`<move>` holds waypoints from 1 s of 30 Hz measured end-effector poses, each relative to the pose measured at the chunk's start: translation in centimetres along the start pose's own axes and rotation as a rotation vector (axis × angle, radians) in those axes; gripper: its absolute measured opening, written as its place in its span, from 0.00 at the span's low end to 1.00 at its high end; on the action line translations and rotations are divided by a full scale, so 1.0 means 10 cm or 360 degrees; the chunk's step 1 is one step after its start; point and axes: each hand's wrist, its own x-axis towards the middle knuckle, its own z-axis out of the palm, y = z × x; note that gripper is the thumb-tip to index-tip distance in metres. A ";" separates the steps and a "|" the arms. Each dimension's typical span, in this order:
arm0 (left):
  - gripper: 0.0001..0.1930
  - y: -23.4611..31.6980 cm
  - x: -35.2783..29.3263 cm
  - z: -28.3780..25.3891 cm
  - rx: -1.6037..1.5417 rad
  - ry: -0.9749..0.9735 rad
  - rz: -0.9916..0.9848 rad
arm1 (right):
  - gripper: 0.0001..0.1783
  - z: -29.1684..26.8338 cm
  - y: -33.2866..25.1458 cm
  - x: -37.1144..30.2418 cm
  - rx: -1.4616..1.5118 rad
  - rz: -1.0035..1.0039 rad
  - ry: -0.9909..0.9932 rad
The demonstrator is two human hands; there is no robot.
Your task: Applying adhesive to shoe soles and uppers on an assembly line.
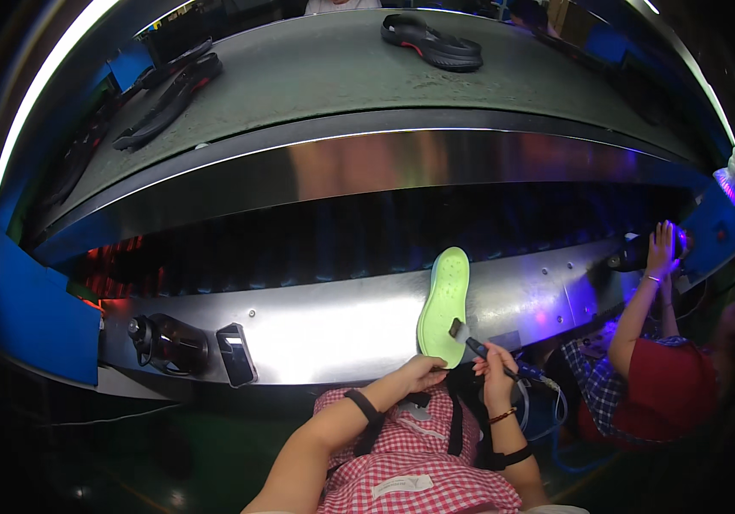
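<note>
The metal ledge (342,325) looks glossy, the lime sole (444,308) matt, the apron (436,463) cloth.

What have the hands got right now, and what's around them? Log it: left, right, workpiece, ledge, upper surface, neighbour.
left: left hand pinches the near end of the green sole
right: right hand grips a brush, head over the sole; contact unclear
workpiece: sole points away, over the metal ledge
ledge: phone and dark bottle, left of the sole
upper surface: dark shoe parts
neighbour: co-worker's hand raised, far right
</note>
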 end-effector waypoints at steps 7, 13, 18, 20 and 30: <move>0.14 0.29 -0.65 0.13 -0.0031 -0.0062 0.0196 | 0.15 0.05 0.32 -0.21 -0.0418 -0.0262 -0.0249; 0.15 0.33 -0.83 0.06 0.0224 0.0055 0.0319 | 0.10 0.18 0.20 -0.13 -0.0843 -0.0763 -0.0423; 0.14 0.29 -0.83 0.00 0.0272 0.0122 0.0343 | 0.08 0.27 0.21 -0.10 -0.1071 -0.1337 -0.0545; 0.13 0.28 -0.83 0.00 0.0298 0.0155 0.0357 | 0.09 0.27 0.26 -0.09 -0.1115 -0.1433 -0.0585; 0.11 0.28 -0.87 0.01 0.0384 0.0236 0.0364 | 0.16 0.32 0.26 -0.11 -0.1402 -0.1723 -0.0755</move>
